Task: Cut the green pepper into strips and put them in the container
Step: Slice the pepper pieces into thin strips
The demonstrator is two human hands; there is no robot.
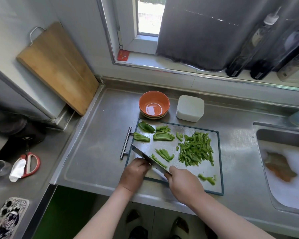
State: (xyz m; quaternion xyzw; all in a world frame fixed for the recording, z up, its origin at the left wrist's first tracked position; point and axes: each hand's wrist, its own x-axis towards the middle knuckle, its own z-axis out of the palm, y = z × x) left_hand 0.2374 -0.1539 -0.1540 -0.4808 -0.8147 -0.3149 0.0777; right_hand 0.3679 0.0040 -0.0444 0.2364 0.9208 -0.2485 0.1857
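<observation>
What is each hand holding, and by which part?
Right hand grips the knife by its handle. Left hand curls beside the knife; its hold is hidden.

A home kitchen: a steel table (97, 144) runs into a sink (281, 133) of foamy water. A wooden board (59, 66) leans on the wall, and bottles (259, 45) line the sill by a window (148, 16). A bowl (154, 100), knife (141, 153) and chopped pepper (195, 149) show cooking.
</observation>
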